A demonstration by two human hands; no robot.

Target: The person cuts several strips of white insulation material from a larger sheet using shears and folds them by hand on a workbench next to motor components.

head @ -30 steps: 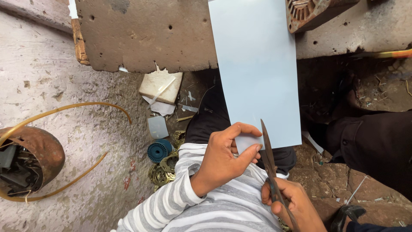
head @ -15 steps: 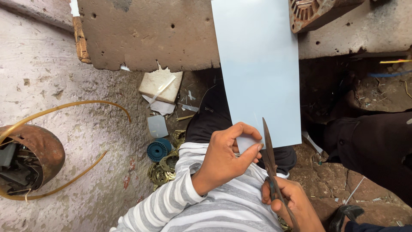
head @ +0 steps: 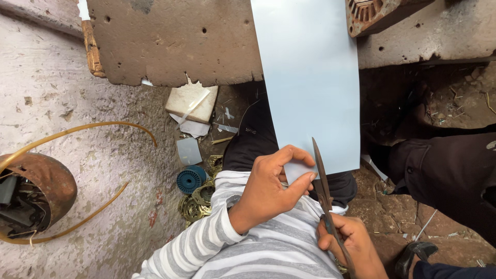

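Little has shifted since the earlier frames: sheet and scissors sit marginally higher in view, both grips unchanged. Left of the hands, a rusty pot (head: 36, 194) is cut off by the edge, its contents indistinct. Left hand (head: 271, 186) pinches the pale sheet (head: 310, 88) at its near corner, fingers curled over it. Right hand (head: 351, 245), partly out of frame, is closed around the scissors (head: 323, 191); handles hidden, blade opening indiscernible.
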